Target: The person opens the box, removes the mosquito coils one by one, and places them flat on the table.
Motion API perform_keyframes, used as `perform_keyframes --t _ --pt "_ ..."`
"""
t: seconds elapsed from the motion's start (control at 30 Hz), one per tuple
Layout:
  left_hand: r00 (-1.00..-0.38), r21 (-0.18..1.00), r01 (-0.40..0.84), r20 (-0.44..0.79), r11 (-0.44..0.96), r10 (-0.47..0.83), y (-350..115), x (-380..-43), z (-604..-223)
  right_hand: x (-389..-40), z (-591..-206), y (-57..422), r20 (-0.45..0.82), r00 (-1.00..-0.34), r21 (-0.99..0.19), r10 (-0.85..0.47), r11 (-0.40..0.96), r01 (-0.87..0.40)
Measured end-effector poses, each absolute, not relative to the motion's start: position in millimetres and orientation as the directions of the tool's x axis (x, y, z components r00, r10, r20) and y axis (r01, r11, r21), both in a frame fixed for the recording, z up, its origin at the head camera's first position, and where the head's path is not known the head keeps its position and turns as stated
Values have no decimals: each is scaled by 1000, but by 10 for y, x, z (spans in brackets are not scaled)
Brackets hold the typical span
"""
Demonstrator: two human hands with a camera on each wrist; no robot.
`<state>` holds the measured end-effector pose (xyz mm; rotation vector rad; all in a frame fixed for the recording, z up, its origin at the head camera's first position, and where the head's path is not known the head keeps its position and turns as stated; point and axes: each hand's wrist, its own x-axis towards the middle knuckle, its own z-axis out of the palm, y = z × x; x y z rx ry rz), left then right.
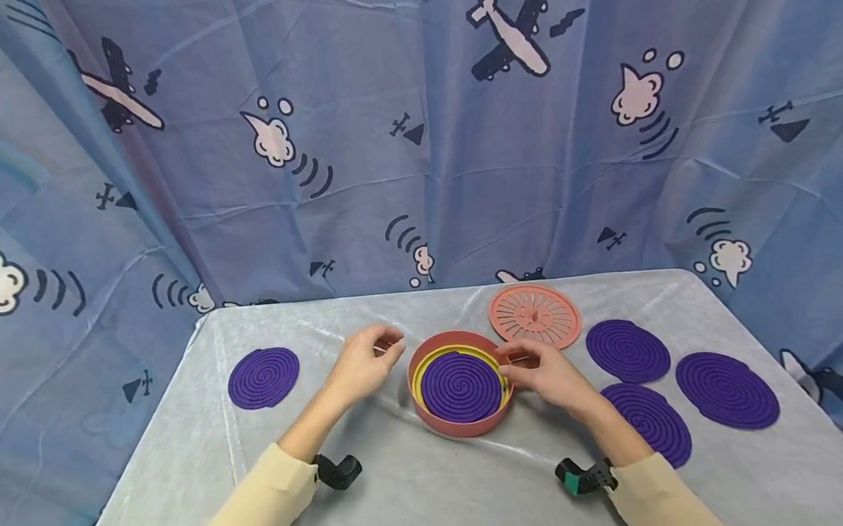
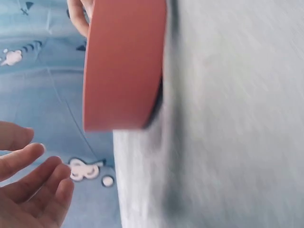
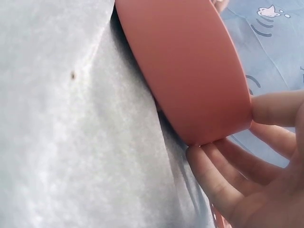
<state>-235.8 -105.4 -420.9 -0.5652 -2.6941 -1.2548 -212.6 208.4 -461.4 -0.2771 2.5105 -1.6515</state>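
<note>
A round coral-pink mosquito coil holder [image 1: 457,429] with a yellow inner ring stands on the table in the middle of the head view. One purple mosquito coil [image 1: 461,386] lies inside it. My right hand [image 1: 549,375] grips the holder's right side, its thumb at the rim and fingers against the outer wall in the right wrist view. To the left of the holder, my left hand [image 1: 365,363] hovers apart from it, fingers loosely bent and holding nothing. The slotted pink lid [image 1: 554,315] lies behind and right of the holder.
Purple coils lie on the right: one coil [image 1: 628,350] at the back, another coil [image 1: 728,390] farther right, a third coil [image 1: 658,430] partly behind my right forearm. A single coil [image 1: 263,378] lies left. A blue patterned curtain [image 1: 350,135] hangs behind the grey-covered table [image 1: 443,503].
</note>
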Motion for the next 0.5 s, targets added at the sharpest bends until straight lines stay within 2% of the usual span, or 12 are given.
perform_keyframes --t 0.3,0.5 --pt "-888 724 441 266 530 376 -716 -2328 -4181 -2123 -4599 2093 3 -973 -934 -232 348 -86" --pt "-885 692 446 244 568 397 -514 -2328 -4199 -2114 -4607 2090 7 -970 -934 -241 346 -93"
